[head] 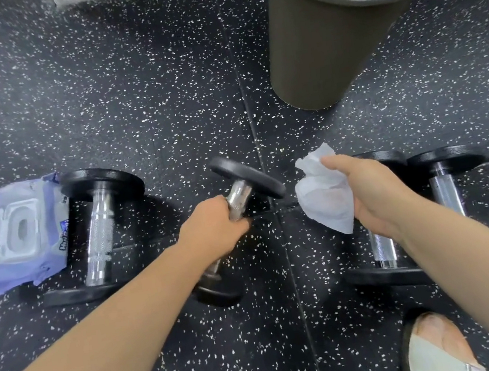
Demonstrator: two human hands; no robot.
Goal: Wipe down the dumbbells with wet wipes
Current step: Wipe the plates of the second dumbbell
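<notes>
Mid-wipe, I'd say: her left hand (211, 227) grips the small dumbbell (239, 192) tilted off the floor, the right hand (370, 192) clutches a wet wipe (323, 196), which next needs rubbing over its raised plate.

Black rubber floor (160, 87), white-speckled.
Resting there: purple plastic wipes pack (21, 235) beside black-and-chrome left dumbbell (96, 234); right dumbbell (382, 247); rightmost dumbbell (446, 191); grey-brown round bin (321, 48).
</notes>
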